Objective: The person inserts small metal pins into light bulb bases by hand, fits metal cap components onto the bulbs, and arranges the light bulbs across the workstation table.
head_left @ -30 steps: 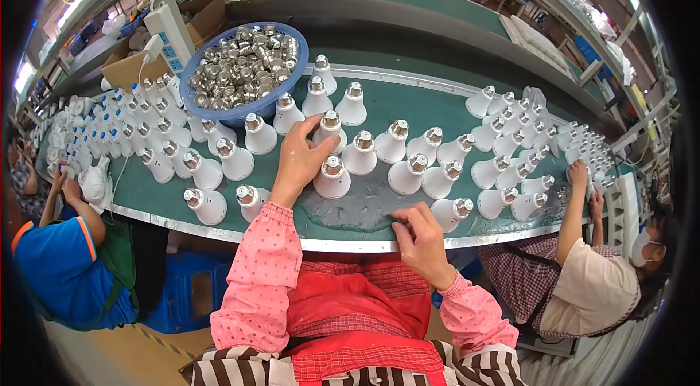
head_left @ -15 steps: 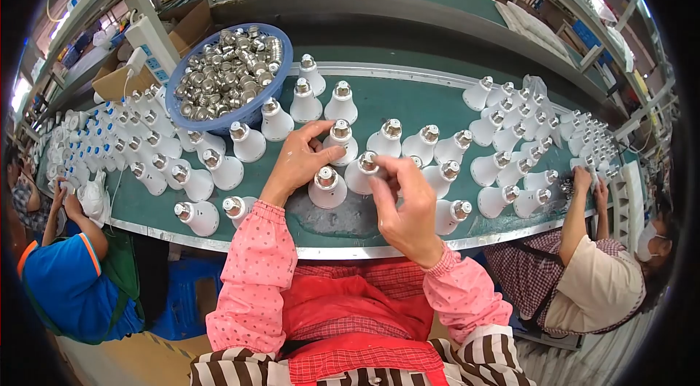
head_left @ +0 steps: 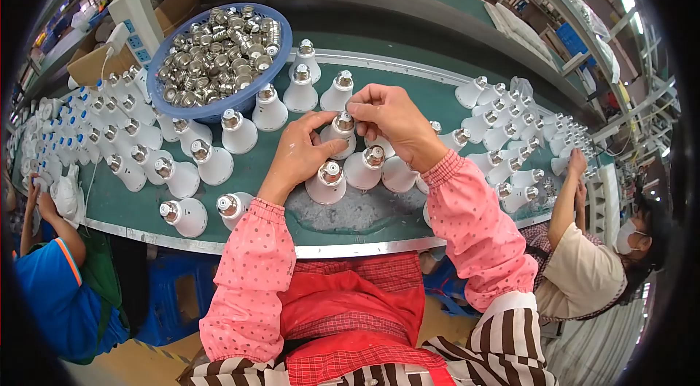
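While left fingers (head_left: pixel 329 149) clasp bulb (head_left: pixel 337 133) | right fingers (head_left: pixel 367 112) moved beside its cap (head_left: pixel 343 121) | grip unclear

Tabletop (head_left: pixel 142 207) was green, silvery strip (head_left: pixel 321 250) along its near edge. Bulbs (head_left: pixel 326 190) were plain white with silver caps (head_left: pixel 331 169), and the basket (head_left: pixel 244 99) towards the far edge was pretty blue. Pink sleeves (head_left: pixel 248 277) had darker polka dots, apron (head_left: pixel 350 298) was red, shirt (head_left: pixel 510 335) had brown-and-white stripes.

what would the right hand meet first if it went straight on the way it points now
Probably the metal cap of the bulb held by the left hand. The right hand points leftward, its fingertips close beside that cap; depth is unclear, so they may be touching it or sitting above.
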### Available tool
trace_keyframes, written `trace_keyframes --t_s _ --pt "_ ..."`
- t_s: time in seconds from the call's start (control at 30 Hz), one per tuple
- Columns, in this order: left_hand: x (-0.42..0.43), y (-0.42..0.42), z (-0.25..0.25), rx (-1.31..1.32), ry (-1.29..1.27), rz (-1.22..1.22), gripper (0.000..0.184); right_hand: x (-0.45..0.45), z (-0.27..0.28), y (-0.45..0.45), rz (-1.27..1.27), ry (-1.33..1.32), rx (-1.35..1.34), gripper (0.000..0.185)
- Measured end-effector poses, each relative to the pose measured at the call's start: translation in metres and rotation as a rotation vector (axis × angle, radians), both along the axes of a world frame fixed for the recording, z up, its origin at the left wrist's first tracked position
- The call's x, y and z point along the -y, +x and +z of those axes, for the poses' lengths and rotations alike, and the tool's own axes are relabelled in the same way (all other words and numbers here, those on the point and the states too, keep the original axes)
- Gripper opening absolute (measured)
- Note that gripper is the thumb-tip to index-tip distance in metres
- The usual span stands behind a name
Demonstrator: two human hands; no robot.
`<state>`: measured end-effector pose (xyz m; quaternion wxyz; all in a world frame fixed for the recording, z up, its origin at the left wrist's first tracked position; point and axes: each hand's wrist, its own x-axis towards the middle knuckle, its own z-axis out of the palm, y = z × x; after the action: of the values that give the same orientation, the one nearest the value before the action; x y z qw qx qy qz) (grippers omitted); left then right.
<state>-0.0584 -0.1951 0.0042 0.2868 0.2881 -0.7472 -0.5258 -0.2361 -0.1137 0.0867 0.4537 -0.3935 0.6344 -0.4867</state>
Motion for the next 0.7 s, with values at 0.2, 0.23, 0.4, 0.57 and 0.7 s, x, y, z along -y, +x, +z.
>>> trace_keyframes --t_s 0.2,0.23,0.4,0.57,0.7 --pt "0.0006 -0.0004 -0.0033 -0.030 -0.006 0.002 0.057 0.0069 0.0020 0.0021 -0.061 0.094 0.173 0.006" --pt "0.0003 -0.0005 -0.0036 -0.033 -0.007 0.002 0.057 0.0075 0.0027 0.0028 -0.080 0.112 0.210 0.006" --pt "-0.0008 0.0000 -0.0003 -0.029 -0.030 0.016 0.056 0.0085 -0.0014 0.0003 -0.112 0.149 0.340 0.005" --pt "-0.0002 -0.0002 -0.0013 -0.031 -0.024 0.011 0.055 0.0046 0.0016 0.0079 -0.109 0.112 0.275 0.008" --pt "-0.0017 -0.0003 -0.0010 -0.046 -0.026 0.029 0.055 0.0037 -0.0015 0.0060 -0.089 0.100 0.244 0.008"
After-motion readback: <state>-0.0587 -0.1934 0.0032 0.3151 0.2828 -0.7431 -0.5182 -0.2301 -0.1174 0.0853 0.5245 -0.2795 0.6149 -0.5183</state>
